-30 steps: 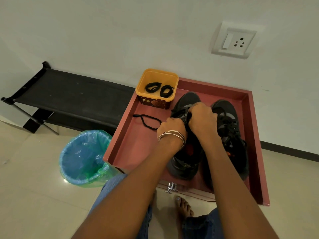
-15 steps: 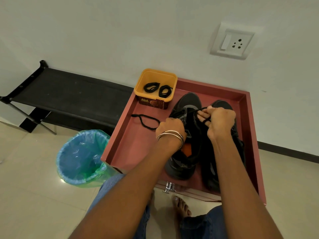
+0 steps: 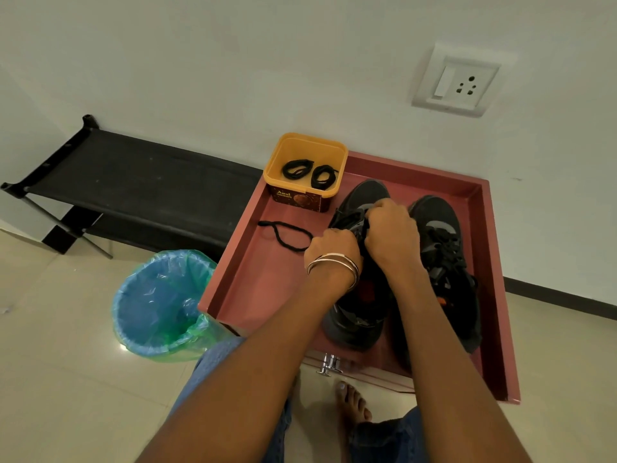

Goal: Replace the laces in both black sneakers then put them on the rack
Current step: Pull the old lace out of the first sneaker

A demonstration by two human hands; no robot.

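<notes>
Two black sneakers stand side by side in a pink tray (image 3: 267, 282). Over the left sneaker (image 3: 359, 315), both my hands work at its lacing. My left hand (image 3: 332, 247) grips the shoe's left side near the eyelets. My right hand (image 3: 390, 233) has its fingers curled at the shoe's black lace; the fingertips are hidden. The right sneaker (image 3: 444, 259) stands laced and untouched. A loose black lace (image 3: 283, 233) trails across the tray floor to the left. A yellow tub (image 3: 305, 172) at the tray's back left holds two coiled black laces (image 3: 310, 172).
A black shoe rack (image 3: 133, 182) stands low against the wall at left. A bin lined with a blue-green bag (image 3: 160, 305) sits on the floor beside the tray. My bare foot (image 3: 352, 402) and jeans show below. A wall socket (image 3: 457, 83) is above.
Half a second ago my right hand had pulled the lace out to the right over the other sneaker. It has come back to the left sneaker, beside my left hand.
</notes>
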